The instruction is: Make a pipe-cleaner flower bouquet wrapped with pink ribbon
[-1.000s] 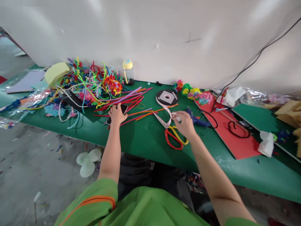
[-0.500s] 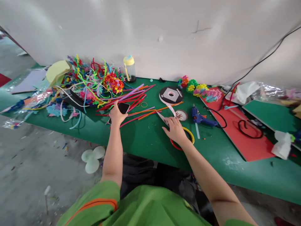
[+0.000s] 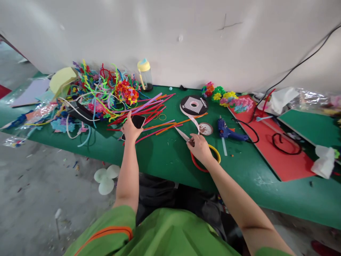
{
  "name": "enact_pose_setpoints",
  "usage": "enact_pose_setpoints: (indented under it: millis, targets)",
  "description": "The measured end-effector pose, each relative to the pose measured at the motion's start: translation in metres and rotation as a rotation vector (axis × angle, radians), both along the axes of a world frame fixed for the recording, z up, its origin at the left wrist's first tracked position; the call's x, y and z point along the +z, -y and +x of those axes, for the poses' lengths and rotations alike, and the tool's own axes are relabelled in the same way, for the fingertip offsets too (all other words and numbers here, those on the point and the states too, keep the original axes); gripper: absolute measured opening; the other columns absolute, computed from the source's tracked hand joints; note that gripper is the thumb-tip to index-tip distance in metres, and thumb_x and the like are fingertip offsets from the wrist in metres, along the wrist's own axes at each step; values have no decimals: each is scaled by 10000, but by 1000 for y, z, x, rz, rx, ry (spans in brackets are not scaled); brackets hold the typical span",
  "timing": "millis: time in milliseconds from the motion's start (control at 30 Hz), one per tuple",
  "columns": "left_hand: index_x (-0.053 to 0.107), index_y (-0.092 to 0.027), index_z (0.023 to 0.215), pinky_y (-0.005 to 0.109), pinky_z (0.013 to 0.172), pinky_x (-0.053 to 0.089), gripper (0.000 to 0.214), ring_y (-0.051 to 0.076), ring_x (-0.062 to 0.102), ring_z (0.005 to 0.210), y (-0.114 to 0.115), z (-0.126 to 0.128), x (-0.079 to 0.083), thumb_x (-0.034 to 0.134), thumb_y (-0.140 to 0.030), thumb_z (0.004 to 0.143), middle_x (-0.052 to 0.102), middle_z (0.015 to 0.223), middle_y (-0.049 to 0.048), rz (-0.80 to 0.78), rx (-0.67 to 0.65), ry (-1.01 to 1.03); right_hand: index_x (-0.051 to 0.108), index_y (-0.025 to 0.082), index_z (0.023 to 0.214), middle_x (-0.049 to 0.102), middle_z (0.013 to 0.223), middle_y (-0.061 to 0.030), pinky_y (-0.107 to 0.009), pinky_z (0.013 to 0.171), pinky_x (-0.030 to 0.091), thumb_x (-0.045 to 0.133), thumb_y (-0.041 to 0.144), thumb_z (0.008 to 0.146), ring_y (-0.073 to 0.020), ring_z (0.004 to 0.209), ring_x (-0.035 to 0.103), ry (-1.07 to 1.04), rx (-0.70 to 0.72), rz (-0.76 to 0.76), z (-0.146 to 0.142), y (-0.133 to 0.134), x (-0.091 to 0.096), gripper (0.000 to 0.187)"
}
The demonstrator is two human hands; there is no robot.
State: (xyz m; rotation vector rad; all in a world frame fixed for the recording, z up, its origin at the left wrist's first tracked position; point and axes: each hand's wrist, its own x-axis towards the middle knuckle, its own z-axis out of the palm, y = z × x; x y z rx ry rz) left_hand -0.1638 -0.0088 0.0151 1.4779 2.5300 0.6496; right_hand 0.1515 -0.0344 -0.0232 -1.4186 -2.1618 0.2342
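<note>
My left hand [image 3: 131, 131] lies over a dark-screened phone [image 3: 139, 121], its thumb and fingers around it. Under and behind the phone spread red, pink, purple and orange pipe cleaners [image 3: 157, 110]. My right hand [image 3: 199, 146] has its fingers curled round the middle of a pair of scissors, whose blades [image 3: 181, 134] point to the far left. The red and yellow handles [image 3: 217, 153] show beside and below the palm. Just beyond that hand is a roll of pale ribbon [image 3: 193, 105] with a black-and-white label, its loose end running down to the fingers.
A blue glue gun [image 3: 231, 134] with a cord lies right of a small round lid [image 3: 206, 129]. Further right is a red board [image 3: 282, 160]. Pipe-cleaner flowers [image 3: 226, 99] and a yellow-topped bottle [image 3: 145, 75] stand along the wall. A colourful pile [image 3: 101, 92] fills the left.
My right hand's fingers have curled in around the scissors, where they lay flatter before. My left hand stays on the phone. The view has shifted slightly.
</note>
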Motion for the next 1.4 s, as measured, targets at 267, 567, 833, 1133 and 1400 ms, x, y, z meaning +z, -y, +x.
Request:
enact_pose_setpoints:
  millis: [267,567,833,1133,1400]
  targets:
    - [346,-230,1354,646,1073,172,746,375,345,1308,2,8,-6,661,-298,681,424,1378,149,156,-106,-116,575,161,1044,621,863,-104,-419,745,554,568,204,775,-236,809,614,-65,243,-122,-8,12,8,272]
    - [532,-154,1208,495,1048,280,530,302,446,1223,-2,62,-18,563,-478,789,545,1273,127,142,-808,-257,592,142,1013,638,877,-114,-394,745,546,577,192,792,-230,831,601,-37,432,-106,-11,17,19,227]
    - [588,-150,1130,403,851,426,296,258,557,1010,-5,67,-26,484,-213,861,630,1081,119,91,-765,-242,608,165,940,626,833,-94,-378,722,529,528,183,813,-219,800,569,10,454,-85,-14,17,23,151]
    - [654,-150,986,345,797,463,263,212,570,893,-8,70,-33,428,-105,859,649,919,87,177,-749,-197,618,158,978,626,928,-118,-418,797,512,549,314,840,-247,896,565,10,424,-103,-14,17,23,220]
    - [577,-152,945,356,804,489,221,204,598,875,-7,68,-35,367,-121,883,634,903,101,425,-603,-101,598,158,1074,606,1091,-156,-516,926,442,524,324,845,-295,1056,535,-50,141,37,-5,3,9,292]
